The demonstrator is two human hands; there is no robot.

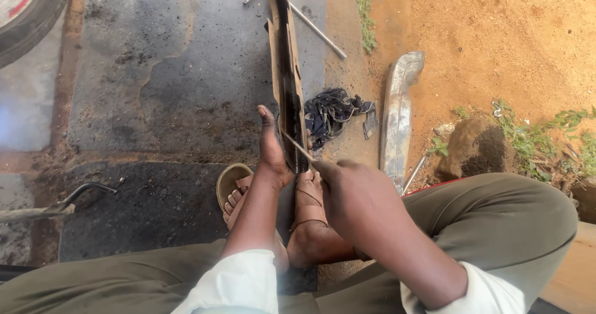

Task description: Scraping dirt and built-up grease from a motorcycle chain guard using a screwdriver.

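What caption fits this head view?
Seated person's left hand steadies an upright rusty metal strip while the right hand works a thin rod against it.

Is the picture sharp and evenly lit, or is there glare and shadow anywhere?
Head view: bright sun washes out the orange soil; the stained concrete is shaded and dull; glare glints on the bent metal strip; the left hand and right hand on the long dark panel are fairly sharp; edges bend slightly, wide-angle.

Outdoor roadside repair yard: oil-stained concrete slab [186, 72], tyre [28, 16] at edge, metal rods [316, 31], greasy rag [332, 112], red dirt [496, 35].
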